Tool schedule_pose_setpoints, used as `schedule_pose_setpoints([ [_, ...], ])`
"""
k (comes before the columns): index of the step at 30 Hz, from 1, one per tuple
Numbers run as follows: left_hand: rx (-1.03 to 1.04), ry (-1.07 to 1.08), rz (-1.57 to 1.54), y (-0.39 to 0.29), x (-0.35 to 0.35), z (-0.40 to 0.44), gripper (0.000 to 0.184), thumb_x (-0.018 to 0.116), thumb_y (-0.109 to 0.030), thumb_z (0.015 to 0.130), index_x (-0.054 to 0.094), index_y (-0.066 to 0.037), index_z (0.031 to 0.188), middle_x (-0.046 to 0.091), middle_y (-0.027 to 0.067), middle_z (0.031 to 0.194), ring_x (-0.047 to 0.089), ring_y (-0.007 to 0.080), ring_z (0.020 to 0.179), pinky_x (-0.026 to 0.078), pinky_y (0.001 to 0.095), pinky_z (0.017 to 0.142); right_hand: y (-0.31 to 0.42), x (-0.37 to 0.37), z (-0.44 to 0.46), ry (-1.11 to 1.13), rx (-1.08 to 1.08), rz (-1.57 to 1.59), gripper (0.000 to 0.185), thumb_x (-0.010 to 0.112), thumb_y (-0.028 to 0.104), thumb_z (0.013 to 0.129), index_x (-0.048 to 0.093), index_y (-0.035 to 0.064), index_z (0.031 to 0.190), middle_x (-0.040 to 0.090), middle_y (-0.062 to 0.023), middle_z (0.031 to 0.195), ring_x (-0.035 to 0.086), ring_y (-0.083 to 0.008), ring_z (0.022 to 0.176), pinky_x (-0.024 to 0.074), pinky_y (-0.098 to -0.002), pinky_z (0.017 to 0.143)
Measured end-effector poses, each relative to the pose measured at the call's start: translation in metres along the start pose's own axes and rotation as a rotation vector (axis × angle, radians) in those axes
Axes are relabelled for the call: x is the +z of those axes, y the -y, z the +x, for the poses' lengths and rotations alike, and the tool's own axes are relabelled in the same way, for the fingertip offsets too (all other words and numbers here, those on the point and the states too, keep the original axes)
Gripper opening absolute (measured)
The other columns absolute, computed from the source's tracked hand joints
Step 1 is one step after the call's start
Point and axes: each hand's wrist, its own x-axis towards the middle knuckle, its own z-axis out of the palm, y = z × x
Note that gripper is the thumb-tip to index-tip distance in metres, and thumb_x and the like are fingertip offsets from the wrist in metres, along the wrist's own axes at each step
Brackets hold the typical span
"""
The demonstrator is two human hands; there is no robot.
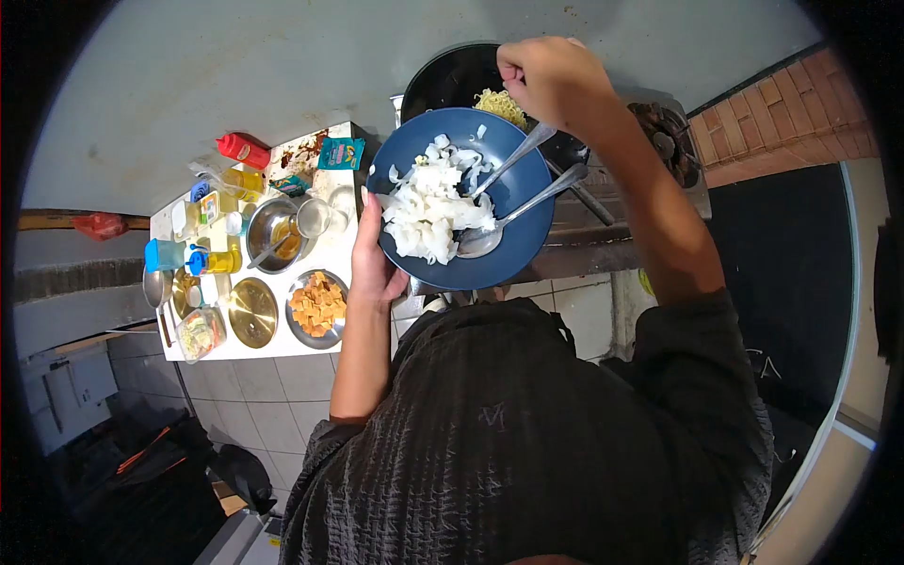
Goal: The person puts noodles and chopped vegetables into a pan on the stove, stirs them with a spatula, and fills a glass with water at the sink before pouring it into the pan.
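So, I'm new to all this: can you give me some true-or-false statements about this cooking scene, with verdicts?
1. The left hand holds the blue bowl. True.
2. Yellow noodles are in the black pan. True.
3. The right hand is beside the red bottle. False: the right hand is above the black pan.
4. The orange pieces lie in the blue bowl. False: the orange pieces are on a metal plate.

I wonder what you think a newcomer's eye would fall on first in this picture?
Probably the dark blue bowl at the centre, held in the left hand and heaped with white food. Just beyond it, yellow noodles in a black pan, near the curled right hand, would likely draw notice. Then perhaps orange pieces in a dish at left.
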Motion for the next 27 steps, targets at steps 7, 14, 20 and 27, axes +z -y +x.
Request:
schedule_pose_setpoints([
  [7,-0.013,0.021,0.015,0.002,-0.005,0.007,0.066,0.043,-0.054,0.095,0.038,-0.004,0.139,0.050,0.0175,0.135,0.054,0.0312,0.119,0.046,0.0451,0.099,0.023,0.023,0.014,-0.065,-0.029,-0.089,0.005,0.061,0.012,0.073,0.061,0.0104,0.078,0.066,-0.0079,0.071,0.064,-0.0317,0.073,0.0443,-0.0433,0.071],
  [14,-0.022,0.020,0.002,0.000,-0.001,0.006,0.065,0.042,-0.054,0.095,0.039,-0.006,0.138,0.051,0.0169,0.134,0.055,0.0309,0.117,0.048,0.0442,0.097,0.017,0.020,0.024,0.092,0.139,-0.206,0.009,0.064,0.014,0.079,0.062,0.0078,0.085,0.067,-0.0105,0.080,0.064,-0.0321,0.081,0.0473,-0.0442,0.075],
  [20,-0.038,0.018,-0.006,-0.001,-0.004,0.006,0.064,0.043,-0.054,0.095,0.039,-0.006,0.138,0.051,0.0172,0.133,0.056,0.0308,0.117,0.049,0.0443,0.096,-0.004,0.024,0.029,0.298,0.308,-0.062,0.012,0.066,0.017,0.080,0.067,0.0101,0.089,0.067,-0.0141,0.084,0.064,-0.0339,0.085,0.0501,-0.0442,0.074],
  [27,-0.032,0.021,0.014,-0.002,-0.002,0.007,0.064,0.044,-0.053,0.095,0.040,-0.005,0.138,0.052,0.0174,0.133,0.056,0.0313,0.117,0.048,0.0451,0.096,-0.046,0.056,0.024,0.244,0.269,0.099,0.016,0.065,0.017,0.084,0.071,0.0127,0.098,0.070,-0.0110,0.094,0.066,-0.0310,0.092,0.0518,-0.0427,0.083],
])
